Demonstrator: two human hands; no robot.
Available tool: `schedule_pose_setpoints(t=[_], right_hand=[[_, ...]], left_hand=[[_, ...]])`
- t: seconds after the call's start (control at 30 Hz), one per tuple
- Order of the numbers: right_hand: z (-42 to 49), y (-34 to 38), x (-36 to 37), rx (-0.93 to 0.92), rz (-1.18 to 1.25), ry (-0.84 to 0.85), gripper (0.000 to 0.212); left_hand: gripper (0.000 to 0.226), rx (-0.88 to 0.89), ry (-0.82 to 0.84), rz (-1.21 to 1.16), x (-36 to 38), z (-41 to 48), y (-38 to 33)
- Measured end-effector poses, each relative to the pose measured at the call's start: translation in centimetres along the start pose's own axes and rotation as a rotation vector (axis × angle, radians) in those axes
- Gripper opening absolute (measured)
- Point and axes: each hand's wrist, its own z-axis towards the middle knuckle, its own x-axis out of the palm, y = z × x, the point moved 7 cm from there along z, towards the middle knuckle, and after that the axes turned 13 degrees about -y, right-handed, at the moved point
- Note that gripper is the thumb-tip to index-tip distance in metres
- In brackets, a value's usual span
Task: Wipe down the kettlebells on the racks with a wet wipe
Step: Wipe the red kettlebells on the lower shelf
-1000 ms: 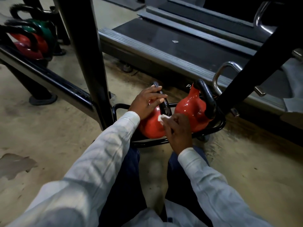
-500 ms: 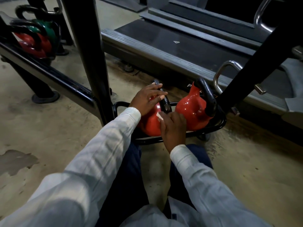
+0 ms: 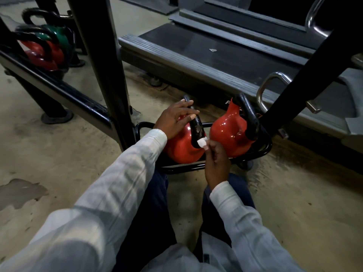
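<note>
The wipe (image 3: 202,142), a small white wad, is being pinched in the fingers (image 3: 211,149) of the right hand (image 3: 217,163), which are curling tight around it and pressing it against the base of the black handle (image 3: 197,127) where it is meeting the red kettlebell (image 3: 182,148). The left hand (image 3: 174,119) is resting on top of that kettlebell, its fingers lying nearly straight and loose across the upper handle, gripping nothing. This kettlebell is sitting at the left end of a low black tube rack (image 3: 263,152) on the floor (image 3: 59,154), just beside a second kettlebell (image 3: 229,132), also red with a black handle, which is standing to its right; whether the two are touching is hard to tell. A dark slanted post (image 3: 102,55) is rising right beside the rack's left end. Both white sleeves are reaching forward over dark trousers. A treadmill (image 3: 216,55) is lying just behind the rack. Well apart, at the upper left, red bells (image 3: 39,55) and a green bell (image 3: 60,38) are sitting behind a dark rail.
</note>
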Motion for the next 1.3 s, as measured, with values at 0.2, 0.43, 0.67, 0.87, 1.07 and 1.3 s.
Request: schedule_pose_setpoints(t=[0.2,0.43,0.67,0.87,1.07,1.3], right_hand=[[4.5,2.4,1.8,0.113,0.086,0.073,0.016],[2.0,-0.6,0.8,0.371,0.246,0.046,0.023],[7.5,3.9,3.9,0.342,0.157,0.187,0.009],[6.2,6.0,2.5,-0.209,-0.235,0.225,0.008],[10.9,7.7,7.4,-0.126,-0.357,0.357,0.015],[9.7,8.1,7.7,-0.244,-0.467,0.492,0.012]], left_hand=[[0.022,-0.001,-0.007,0.009,0.1,0.0,0.3],[0.023,-0.051,-0.012,0.002,0.2,-0.2,0.6],[0.035,-0.219,-0.157,-0.024,-1.4,-1.6,0.1],[0.008,-0.226,-0.347,0.079,-1.5,-8.2,-1.7],[0.033,0.007,-0.159,0.184,1.0,-9.8,-5.0],[0.036,0.181,-0.137,0.33,1.6,-10.0,-6.4]])
